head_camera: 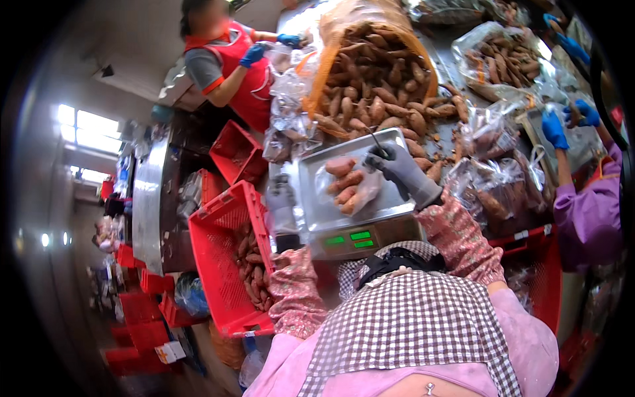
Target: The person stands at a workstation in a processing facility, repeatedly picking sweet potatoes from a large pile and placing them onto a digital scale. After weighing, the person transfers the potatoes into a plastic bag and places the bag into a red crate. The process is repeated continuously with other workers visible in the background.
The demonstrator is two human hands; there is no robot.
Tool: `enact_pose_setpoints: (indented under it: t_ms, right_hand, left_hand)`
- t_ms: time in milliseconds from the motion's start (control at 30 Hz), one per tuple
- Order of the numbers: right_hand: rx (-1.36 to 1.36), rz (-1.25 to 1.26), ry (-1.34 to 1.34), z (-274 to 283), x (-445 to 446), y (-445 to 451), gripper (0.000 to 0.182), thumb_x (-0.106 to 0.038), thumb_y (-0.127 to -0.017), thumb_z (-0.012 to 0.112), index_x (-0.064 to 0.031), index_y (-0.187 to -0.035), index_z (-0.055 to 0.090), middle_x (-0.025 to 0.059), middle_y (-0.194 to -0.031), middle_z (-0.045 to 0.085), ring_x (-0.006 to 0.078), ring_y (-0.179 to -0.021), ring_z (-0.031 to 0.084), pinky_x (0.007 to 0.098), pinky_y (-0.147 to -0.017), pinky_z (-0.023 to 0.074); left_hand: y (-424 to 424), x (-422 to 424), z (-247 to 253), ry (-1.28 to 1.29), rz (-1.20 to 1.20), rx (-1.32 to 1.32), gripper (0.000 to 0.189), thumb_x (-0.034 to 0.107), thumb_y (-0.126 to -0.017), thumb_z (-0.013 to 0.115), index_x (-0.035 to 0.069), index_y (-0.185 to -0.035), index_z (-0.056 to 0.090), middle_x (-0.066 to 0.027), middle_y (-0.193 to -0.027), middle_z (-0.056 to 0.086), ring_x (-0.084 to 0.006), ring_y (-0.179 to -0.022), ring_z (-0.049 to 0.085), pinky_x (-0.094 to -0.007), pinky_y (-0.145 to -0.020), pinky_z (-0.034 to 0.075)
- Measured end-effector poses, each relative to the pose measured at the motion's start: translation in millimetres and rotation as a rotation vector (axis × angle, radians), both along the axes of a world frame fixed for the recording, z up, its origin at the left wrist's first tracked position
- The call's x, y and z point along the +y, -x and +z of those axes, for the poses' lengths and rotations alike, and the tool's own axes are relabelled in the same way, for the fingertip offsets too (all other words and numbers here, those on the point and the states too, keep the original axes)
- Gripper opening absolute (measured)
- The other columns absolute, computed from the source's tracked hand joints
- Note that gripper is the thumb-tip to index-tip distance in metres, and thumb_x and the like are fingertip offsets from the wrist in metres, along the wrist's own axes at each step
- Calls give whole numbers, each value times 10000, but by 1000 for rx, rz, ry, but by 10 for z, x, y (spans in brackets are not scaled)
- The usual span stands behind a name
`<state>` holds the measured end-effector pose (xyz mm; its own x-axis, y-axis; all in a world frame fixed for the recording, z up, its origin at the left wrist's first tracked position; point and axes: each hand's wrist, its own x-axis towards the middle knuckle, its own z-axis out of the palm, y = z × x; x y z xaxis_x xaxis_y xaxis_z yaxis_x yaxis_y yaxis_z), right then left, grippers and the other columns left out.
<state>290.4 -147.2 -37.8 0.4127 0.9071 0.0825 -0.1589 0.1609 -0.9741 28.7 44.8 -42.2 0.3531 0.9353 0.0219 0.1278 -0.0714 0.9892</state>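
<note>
A clear plastic bag (371, 184) with several reddish sweet potatoes (346, 181) lies on the metal tray (322, 218) of a digital scale (392, 235), whose green displays are lit. My right hand (404, 171), in a grey glove with dark fingertips, is over the tray's right part, beside the bag. It grips a thin dark tool (375, 140) pointing up and away; its exact kind is unclear. Just left of the tray is my left hand (281, 201), also gloved in grey. It is blurred, and whether its fingers hold anything is not visible.
Beyond the scale, sweet potatoes (377, 106) spill from an orange mesh sack (313, 94). A red crate (213, 258) with sweet potatoes stands at left. Bagged sweet potatoes (496, 193) lie at right. Co-workers' blue-gloved hands are at upper left (253, 54) and right (554, 130).
</note>
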Motion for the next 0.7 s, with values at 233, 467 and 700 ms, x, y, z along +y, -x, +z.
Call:
enact_pose_setpoints:
  t_ms: [233, 467, 700]
  right_hand:
    - [-50, -40, 62, -231, -131, 374, 207, -210, -837, 663, -17, -890, 611, 17, -796, 600, 88, -736, 516, 257, -682, 439]
    - [401, 67, 243, 126, -500, 150, 183, -228, -862, 646, -81, -939, 569, -28, -760, 592, 6, -493, 402, 154, -437, 310]
    - [464, 167, 205, 229, -532, 182, 231, -253, -843, 660, -94, -998, 594, -41, -813, 605, 16, -582, 465, 148, -488, 349]
  left_hand:
    - [178, 147, -643, -204, -52, 565, 574, 340, -800, 700, 37, -1195, 412, -23, -825, 541, -89, -507, 456, -220, -447, 405]
    - [-68, -278, -852, -125, -89, 315, 120, 132, -852, 605, 23, -900, 589, -6, -687, 564, -84, -521, 491, -221, -492, 406]
    - [-535, -649, 262, -199, 116, -95, 368, 211, -869, 604, 42, -1171, 477, -123, -1050, 576, -186, -915, 559, -287, -789, 459]
